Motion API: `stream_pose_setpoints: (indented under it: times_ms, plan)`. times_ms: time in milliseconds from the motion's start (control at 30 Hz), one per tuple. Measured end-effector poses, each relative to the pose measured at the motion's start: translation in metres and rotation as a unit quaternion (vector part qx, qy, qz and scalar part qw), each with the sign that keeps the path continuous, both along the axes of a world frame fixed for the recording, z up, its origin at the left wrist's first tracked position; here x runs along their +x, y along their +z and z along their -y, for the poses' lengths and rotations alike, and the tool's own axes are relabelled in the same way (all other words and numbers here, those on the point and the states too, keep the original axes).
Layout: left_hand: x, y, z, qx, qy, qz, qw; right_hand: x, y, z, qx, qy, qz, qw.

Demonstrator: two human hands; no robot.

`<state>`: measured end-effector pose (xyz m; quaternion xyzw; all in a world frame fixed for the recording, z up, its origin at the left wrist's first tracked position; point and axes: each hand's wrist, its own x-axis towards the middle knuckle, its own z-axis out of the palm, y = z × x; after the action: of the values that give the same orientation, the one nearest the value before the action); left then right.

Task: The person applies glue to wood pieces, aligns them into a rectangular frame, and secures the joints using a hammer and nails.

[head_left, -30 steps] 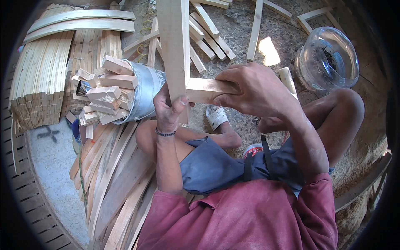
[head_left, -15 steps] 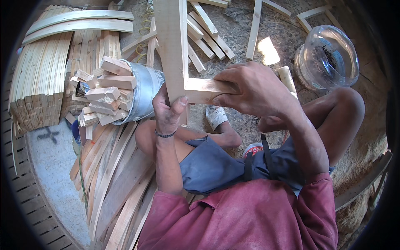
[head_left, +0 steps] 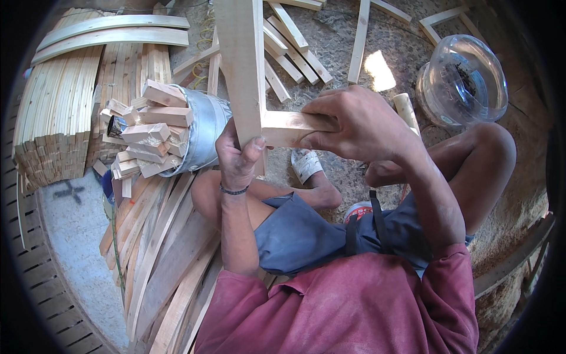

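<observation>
A long pale wooden board (head_left: 240,59) stands up before me and runs out past the top edge of the view. My left hand (head_left: 239,156) is closed round its lower end, the thumb pressing near the joint. From the board's right side a short wooden block (head_left: 289,128) sticks out, meeting it at about a right angle. My right hand (head_left: 354,125) grips the free end of this block, fingers above and thumb below. Whether the two pieces are fastened together I cannot tell. Part of the board's lower end is hidden behind my left hand.
A metal bucket (head_left: 206,127) full of wooden blocks lies tipped at the left. Behind it are stacked slats (head_left: 56,112); loose boards (head_left: 159,248) lie below. Wooden strips (head_left: 298,53) are scattered ahead. A clear plastic tub (head_left: 466,76) and a round wooden stick (head_left: 405,113) are at the right.
The board has shifted very slightly to the left at its upper part. Both hands keep the same hold, and the right one has barely moved.
</observation>
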<state>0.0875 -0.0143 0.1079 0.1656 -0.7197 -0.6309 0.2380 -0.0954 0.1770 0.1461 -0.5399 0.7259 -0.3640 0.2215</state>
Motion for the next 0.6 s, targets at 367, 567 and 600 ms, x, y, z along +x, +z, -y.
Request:
stream_pose_setpoints:
  times_ms: [367,567,600]
  plan:
    - [0.0007,0.0050,-0.0013,0.023,-0.029,0.008,0.999,-0.0003,0.0023,0.0011,0.019,-0.005,-0.002,1.000]
    - [0.0006,0.0074,-0.0028,0.016,-0.037,0.008,0.999,0.0003,-0.0009,0.0012,-0.001,-0.013,-0.009,1.000]
    - [0.0016,0.0057,-0.0017,0.018,-0.039,0.008,0.999,0.0007,-0.0011,0.0018,0.003,-0.013,-0.009,1.000]
